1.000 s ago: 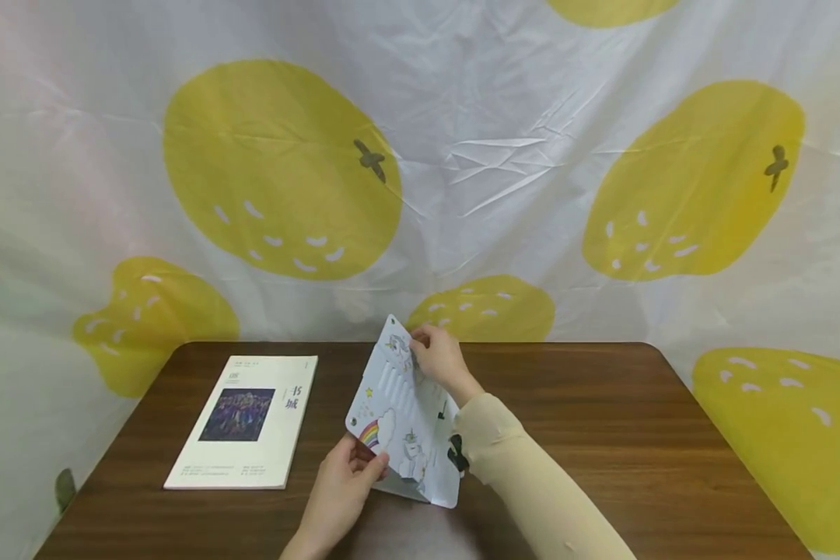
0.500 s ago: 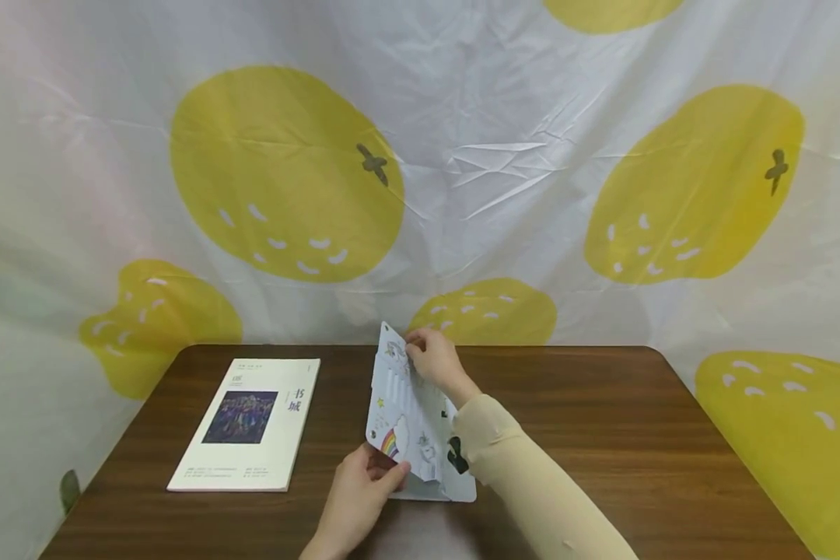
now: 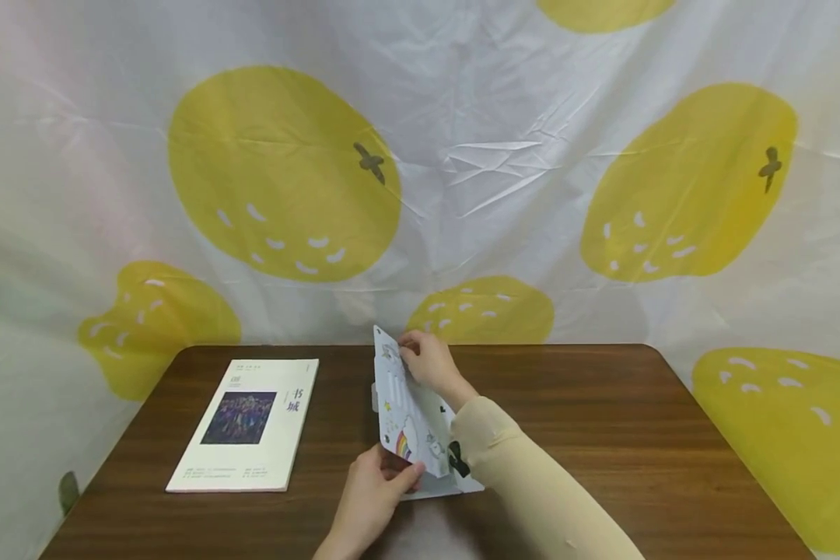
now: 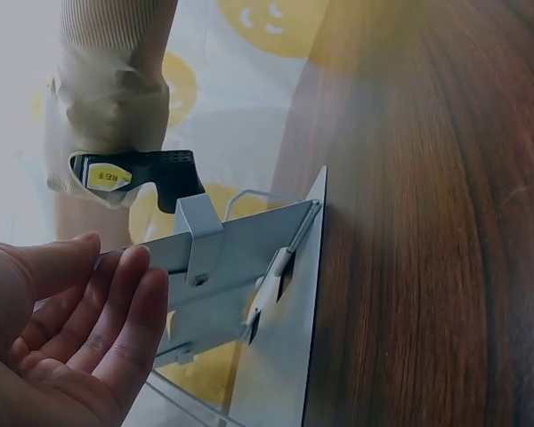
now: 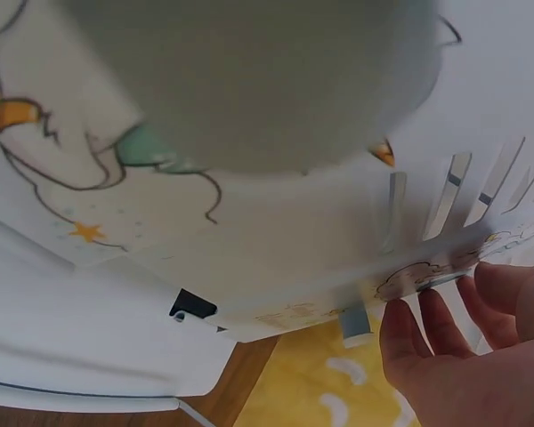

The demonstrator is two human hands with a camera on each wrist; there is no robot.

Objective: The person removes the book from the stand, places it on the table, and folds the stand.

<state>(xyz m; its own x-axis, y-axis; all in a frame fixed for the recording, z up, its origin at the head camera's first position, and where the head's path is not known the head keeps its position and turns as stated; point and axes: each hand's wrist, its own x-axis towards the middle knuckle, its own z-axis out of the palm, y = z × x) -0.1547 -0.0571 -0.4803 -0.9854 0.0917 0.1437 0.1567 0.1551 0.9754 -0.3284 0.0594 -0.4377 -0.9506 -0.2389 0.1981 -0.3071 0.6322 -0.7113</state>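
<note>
Both hands hold a white metal folding book stand (image 3: 411, 412), printed with unicorns and a rainbow. Its slotted panel is raised steeply off the base plate (image 3: 435, 488), which lies on the table. At the panel's near lower corner, my left hand (image 3: 371, 491) pinches the edge between thumb and fingers. My right hand (image 3: 430, 362) grips the far upper edge; in the right wrist view its fingertips bend round that edge. The left wrist view shows the panel's plain back (image 4: 249, 245), with a bent clip (image 4: 200, 227) and a wire support (image 4: 303, 227) reaching the base.
A white book (image 3: 241, 424) with a dark cover picture lies flat on the left of the brown wooden table (image 3: 602, 435). Behind the table hangs a pale curtain (image 3: 490, 101) with yellow fruit prints. A black wrist device (image 4: 151, 173) sits at the right sleeve's cuff.
The panel has swung steeper and now appears narrower in the head view. My left hand has moved right with its lower corner, while my right hand has shifted slightly left.
</note>
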